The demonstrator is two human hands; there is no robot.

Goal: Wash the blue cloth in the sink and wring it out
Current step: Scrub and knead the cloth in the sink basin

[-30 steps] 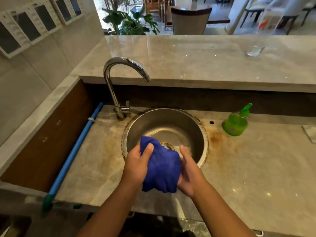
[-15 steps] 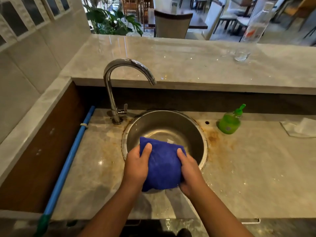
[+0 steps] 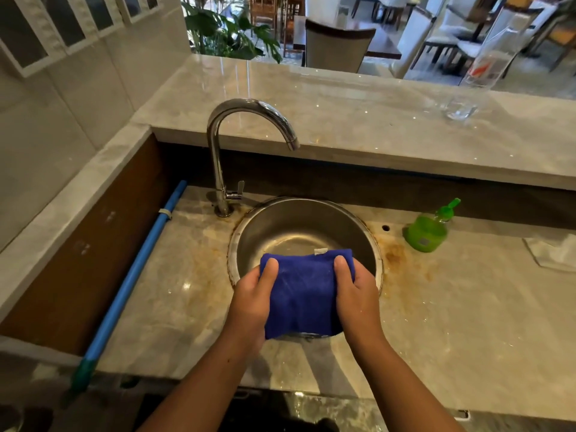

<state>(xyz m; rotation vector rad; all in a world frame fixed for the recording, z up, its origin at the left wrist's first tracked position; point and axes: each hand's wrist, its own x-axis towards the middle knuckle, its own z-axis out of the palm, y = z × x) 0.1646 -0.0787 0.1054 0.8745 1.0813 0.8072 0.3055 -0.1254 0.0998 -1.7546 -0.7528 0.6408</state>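
The blue cloth (image 3: 304,291) is held flat and stretched over the near rim of the round steel sink (image 3: 299,226). My left hand (image 3: 254,297) grips its left edge, thumb on top. My right hand (image 3: 355,291) grips its right edge the same way. A small white tag shows at the cloth's top edge. The chrome faucet (image 3: 237,129) arches over the basin from the back left, and no water runs from it. The drain is hidden behind the cloth.
A green soap dispenser (image 3: 428,229) stands right of the sink. A white rag (image 3: 554,252) lies at the far right. A blue pole (image 3: 134,275) leans along the left counter. A clear glass (image 3: 480,67) sits on the raised ledge behind.
The cloth was bunched between both hands; now it is spread wide, with the hands moved apart to its left and right edges. The view has shifted slightly.
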